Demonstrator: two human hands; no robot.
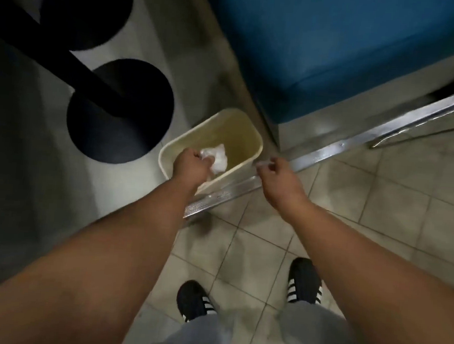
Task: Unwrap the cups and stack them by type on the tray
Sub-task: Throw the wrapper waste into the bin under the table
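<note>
My left hand (191,165) hangs over a cream waste bin (252,134) on the floor and grips crumpled white wrapping (217,157) just above the bin's opening. My right hand (276,175) is beside the bin's right rim, its fingers curled, pinching a thin clear scrap of wrap (264,163). No cups and no tray are in view.
Two black round stool bases (120,110) stand to the left on a grey floor. A blue cabinet (337,45) with a metal threshold strip (356,146) lies behind the bin. My feet in black striped shoes (304,280) stand on beige tiles.
</note>
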